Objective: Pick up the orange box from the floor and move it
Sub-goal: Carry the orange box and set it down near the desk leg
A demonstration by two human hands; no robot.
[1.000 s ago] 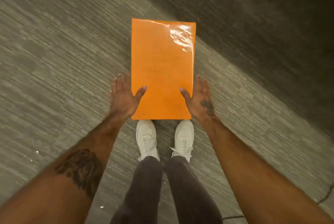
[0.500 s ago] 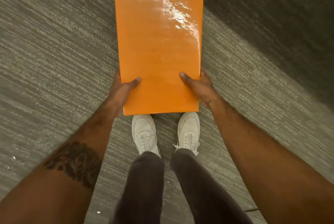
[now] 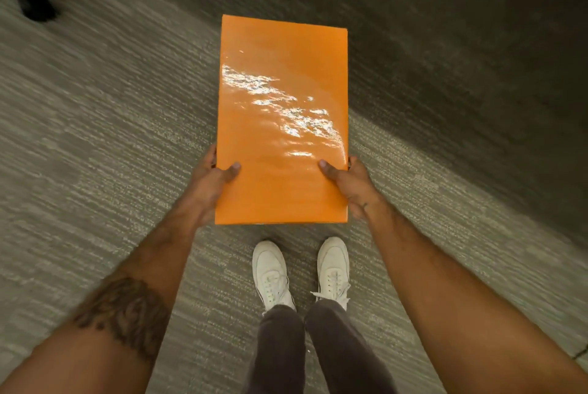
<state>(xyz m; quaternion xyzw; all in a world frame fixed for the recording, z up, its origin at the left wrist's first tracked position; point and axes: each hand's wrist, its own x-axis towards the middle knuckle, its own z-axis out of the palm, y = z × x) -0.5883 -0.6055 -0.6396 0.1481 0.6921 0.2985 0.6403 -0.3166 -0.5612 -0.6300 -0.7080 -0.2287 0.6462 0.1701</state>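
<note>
The orange box point(image 3: 281, 120) is a flat glossy rectangle with glare on its top, held in the air above the carpet in front of my feet. My left hand point(image 3: 208, 185) grips its left edge near the close corner, thumb on top. On the right edge my right hand point(image 3: 353, 185) grips the same way, thumb on top. The fingers of both hands are hidden under the box.
Grey striped carpet point(image 3: 95, 139) covers the floor, with a darker shadowed band point(image 3: 461, 59) to the right and far side. My white shoes point(image 3: 273, 272) stand just behind the box. Black chair-base legs point(image 3: 33, 5) sit at the far left.
The box was lying on the floor with my hands at its sides; both hands closed on it and raised it off the carpet, and the view has lifted away from the floor.
</note>
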